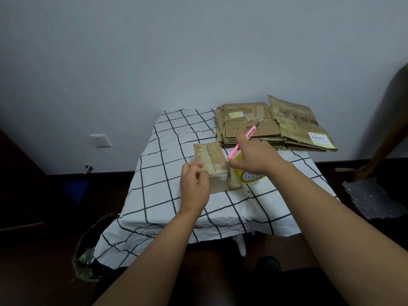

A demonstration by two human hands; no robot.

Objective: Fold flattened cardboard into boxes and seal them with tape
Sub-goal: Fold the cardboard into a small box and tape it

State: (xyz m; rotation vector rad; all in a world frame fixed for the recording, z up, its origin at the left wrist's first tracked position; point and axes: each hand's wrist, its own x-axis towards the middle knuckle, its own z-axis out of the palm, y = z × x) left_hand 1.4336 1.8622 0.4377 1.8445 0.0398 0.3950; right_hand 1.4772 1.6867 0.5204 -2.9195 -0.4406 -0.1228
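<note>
A small folded cardboard box (212,160) with tape along its top stands in the middle of the table (159,195). My left hand (194,184) is at the box's near left corner, fingers curled and pinching at its edge. My right hand (251,155) grips a pink utility knife (241,141), blade end pointing up and away, just right of the box. A yellow tape roll (249,176) lies under my right hand beside the box, partly hidden.
A stack of flattened cardboard (276,127) lies at the table's far right corner. The table has a white cloth with a dark grid. A bin with a bag (88,250) stands on the floor at the left. Crumpled wrap (375,199) lies on the floor at the right.
</note>
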